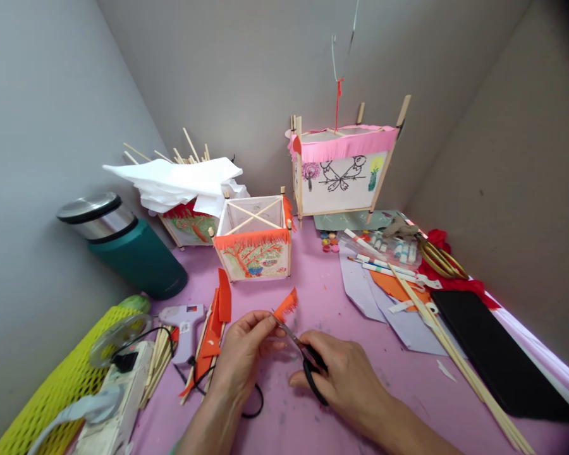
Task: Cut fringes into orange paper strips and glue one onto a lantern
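My left hand (244, 354) pinches the fringe (286, 304) between thumb and fingertips, closed tight on its lower end. It is a short strip of orange paper, cut along one edge into fine hair-like teeth, and it sticks up at a slant, just in front of the lantern (253, 243) and a little to its right. My right hand (341, 379) is curled around the scissors (303, 354), fingers through the black loops, and the thin metal blades point at the strip where my left fingertips hold it. I cannot tell how far the blades are parted.

The lantern is a small box of pale wooden sticks and white paper, with a painted orange tree and a matching orange fringe along its top edge. Behind it to the right hangs a pink lantern (344, 167) with black line drawings. Left of the lantern lies crumpled white paper (180, 180), and further left a dark green flask (128, 249) with a steel lid. In front of it to the left are orange scraps (218, 316) and a lilac glue gun (184, 319). Far to its right lie long sticks (455, 354).

The table (322, 297) is smooth pink, flecked with bits. Plain grey walls close in around it.
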Tool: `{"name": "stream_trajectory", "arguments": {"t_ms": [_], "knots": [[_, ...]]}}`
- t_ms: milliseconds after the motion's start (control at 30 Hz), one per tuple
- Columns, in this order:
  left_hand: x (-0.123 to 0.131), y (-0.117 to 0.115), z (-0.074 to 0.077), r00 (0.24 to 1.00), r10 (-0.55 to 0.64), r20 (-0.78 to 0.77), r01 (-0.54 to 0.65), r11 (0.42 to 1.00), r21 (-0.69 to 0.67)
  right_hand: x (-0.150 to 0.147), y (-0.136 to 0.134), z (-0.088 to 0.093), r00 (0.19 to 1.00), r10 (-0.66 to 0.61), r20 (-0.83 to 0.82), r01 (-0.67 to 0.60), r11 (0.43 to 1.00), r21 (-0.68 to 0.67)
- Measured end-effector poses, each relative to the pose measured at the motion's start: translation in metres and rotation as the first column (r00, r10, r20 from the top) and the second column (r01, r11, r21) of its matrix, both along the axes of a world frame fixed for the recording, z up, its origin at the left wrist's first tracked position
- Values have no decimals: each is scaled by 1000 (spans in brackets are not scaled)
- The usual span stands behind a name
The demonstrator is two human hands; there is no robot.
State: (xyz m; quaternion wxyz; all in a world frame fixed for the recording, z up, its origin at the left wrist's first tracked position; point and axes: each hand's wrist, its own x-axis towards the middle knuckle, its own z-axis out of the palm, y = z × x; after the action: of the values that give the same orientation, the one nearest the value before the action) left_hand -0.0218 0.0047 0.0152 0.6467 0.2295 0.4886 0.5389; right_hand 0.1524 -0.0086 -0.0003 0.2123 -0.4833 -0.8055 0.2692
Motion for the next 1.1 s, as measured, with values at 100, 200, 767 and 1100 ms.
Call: {"name": "stream_trajectory", "arguments": {"t_ms": [100, 200, 767, 1100], "knots": [[1, -1, -1, 1000, -10, -3, 10, 1000, -1, -1, 0, -1, 1000, -6, 9, 6, 1000, 0], [2, 0, -2, 1000, -23, -4, 23, 1000, 2, -1, 1, -1, 1000, -6, 3, 6, 1000, -9], [4, -1, -1, 1000, -30, -1, 30, 1000, 9, -2, 2, -3, 1000, -3, 5, 3, 1000, -28], [3, -1, -1, 1000, -25, -6, 25, 1000, 16, -1, 2, -7, 1000, -1, 2, 1, 1000, -31]]}}
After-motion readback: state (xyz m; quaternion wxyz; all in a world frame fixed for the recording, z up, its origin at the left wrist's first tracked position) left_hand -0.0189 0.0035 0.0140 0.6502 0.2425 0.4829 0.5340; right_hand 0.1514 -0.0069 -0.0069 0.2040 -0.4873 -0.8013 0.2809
